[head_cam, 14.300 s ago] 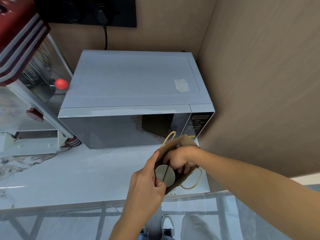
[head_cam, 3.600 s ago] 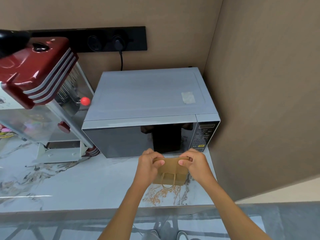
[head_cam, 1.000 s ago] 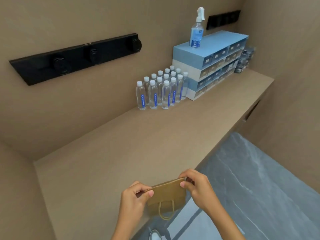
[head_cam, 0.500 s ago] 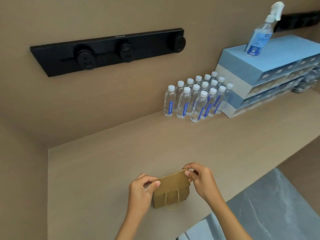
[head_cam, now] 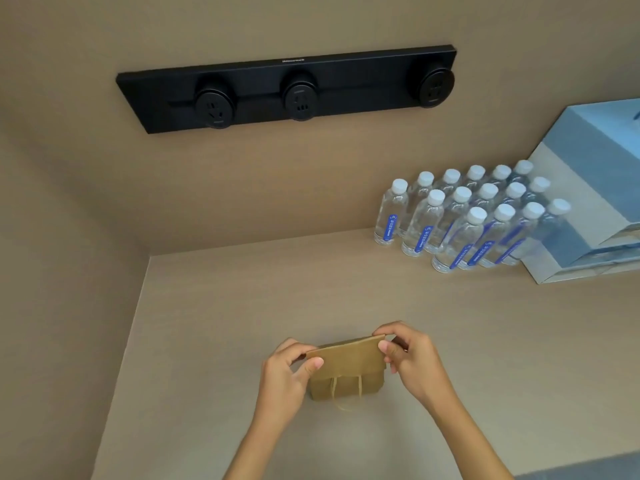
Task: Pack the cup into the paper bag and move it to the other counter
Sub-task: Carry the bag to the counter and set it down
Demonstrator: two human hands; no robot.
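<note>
Now the paper bag [head_cam: 346, 372] sits on the tan counter [head_cam: 485, 341], w/ both hands pinched on its folded-over top: left hand [head_cam: 287, 372] closed on the left corner, thumb in front; right hand [head_cam: 412, 362] closed on the right corner. The cup isn't visible; presumably it's inside the bag. The step in hand, I'd say, is the set-down and release. To do it well: make sure the base is flat on the counter before letting go, ease both pinches off together so the bag doesn't tip, and leave the fold creased. The water bottles [head_cam: 467, 220] and blue boxes [head_cam: 588, 202] are well apart to the right, so no crowding. Vs approx half a sec ago, the bag and both grips look the same, but the view has shifted: the black socket strip [head_cam: 287, 88] is more centred and the spray bottle is out of frame.
</note>
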